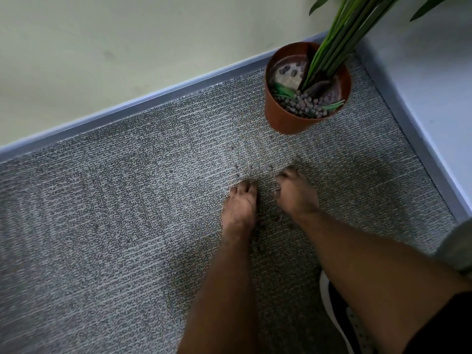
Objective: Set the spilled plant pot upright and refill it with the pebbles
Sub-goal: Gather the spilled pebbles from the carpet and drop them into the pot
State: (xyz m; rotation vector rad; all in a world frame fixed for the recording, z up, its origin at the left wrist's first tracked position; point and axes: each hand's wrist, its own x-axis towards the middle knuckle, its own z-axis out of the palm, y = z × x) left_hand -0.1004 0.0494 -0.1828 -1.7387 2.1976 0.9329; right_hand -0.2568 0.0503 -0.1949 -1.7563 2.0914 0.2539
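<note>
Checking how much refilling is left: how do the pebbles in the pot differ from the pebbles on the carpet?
The pebbles in the pot lie heaped at its near side, touching; the pebbles on the carpet are few, scattered, apart. Those in the pot sit beside the plant stems; those on the carpet lie by the left hand and right hand. Both look small and grey-brown.

I see open carpet [102, 226] across the left and centre of the frame. The upright pot [288, 118] blocks the upper right corner, hemmed between the wall [102, 60] and a pale panel [434, 98] along the right edge.
</note>
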